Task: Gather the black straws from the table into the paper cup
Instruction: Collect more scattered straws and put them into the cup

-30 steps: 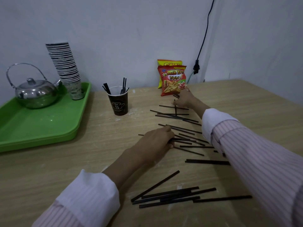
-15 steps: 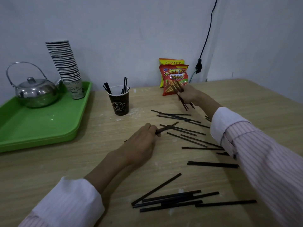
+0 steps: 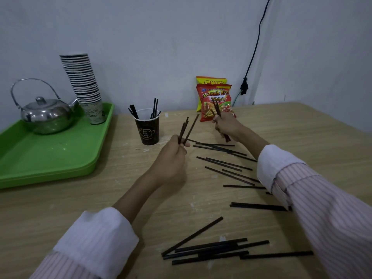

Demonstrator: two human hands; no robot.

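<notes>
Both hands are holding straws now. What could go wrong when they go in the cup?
The paper cup is light and already holds leaning straws, so a poke from the left hand might tip it. The left hand's straws fan apart and one may miss the rim. The right hand's bunch is pinched near its middle and may slip. The right sleeve hangs over loose straws and might sweep them.

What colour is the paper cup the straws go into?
Dark brown to black, with a pale line-drawn cup logo and white inside; the paper cup shows in the head view.
</notes>
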